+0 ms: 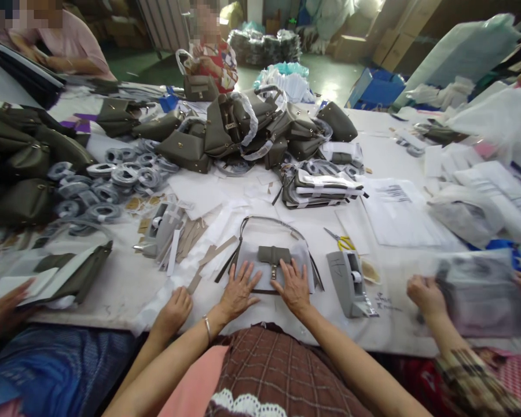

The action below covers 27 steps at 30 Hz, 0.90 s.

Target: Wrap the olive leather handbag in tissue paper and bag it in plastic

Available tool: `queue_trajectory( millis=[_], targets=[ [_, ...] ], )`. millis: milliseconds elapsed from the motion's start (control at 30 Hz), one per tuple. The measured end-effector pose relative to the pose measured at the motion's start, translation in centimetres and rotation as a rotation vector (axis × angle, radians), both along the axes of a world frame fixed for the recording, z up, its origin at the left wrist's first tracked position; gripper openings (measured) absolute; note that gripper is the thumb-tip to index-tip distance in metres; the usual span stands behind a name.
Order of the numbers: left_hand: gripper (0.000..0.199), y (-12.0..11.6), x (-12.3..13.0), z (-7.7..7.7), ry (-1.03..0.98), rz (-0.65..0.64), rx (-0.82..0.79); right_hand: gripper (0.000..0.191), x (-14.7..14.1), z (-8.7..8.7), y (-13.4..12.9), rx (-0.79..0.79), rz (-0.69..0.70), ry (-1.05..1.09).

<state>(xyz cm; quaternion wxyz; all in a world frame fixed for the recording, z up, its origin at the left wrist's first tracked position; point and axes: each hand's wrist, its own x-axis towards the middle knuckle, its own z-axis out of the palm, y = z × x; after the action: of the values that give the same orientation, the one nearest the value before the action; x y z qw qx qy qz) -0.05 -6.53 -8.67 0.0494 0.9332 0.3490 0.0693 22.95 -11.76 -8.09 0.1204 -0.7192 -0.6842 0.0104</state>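
Directly in front of me lies a small dark olive handbag, its body covered by white wrapping and its flap and gold clasp showing. The bag's strap arcs away from me on the table. My left hand rests flat with fingers spread on the bag's left part. On the right part, beside the clasp, my right hand lies with its fingers spread too. Right of the bag stands a grey tape dispenser, with yellow-handled pliers behind it.
Co-workers' hands are close on both sides: one at my left, another holding a plastic-wrapped bag at right. Stacked wrapped bags, piled olive handbags, coiled straps and a second tape dispenser lie beyond.
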Motion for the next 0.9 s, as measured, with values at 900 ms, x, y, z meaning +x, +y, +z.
queue_trajectory(
  millis=[900],
  targets=[
    [0.062,7.4,6.0,2.1,-0.057,0.266,0.010,0.059,0.6,-2.6,-0.1,0.058,0.063,-0.138]
  ],
)
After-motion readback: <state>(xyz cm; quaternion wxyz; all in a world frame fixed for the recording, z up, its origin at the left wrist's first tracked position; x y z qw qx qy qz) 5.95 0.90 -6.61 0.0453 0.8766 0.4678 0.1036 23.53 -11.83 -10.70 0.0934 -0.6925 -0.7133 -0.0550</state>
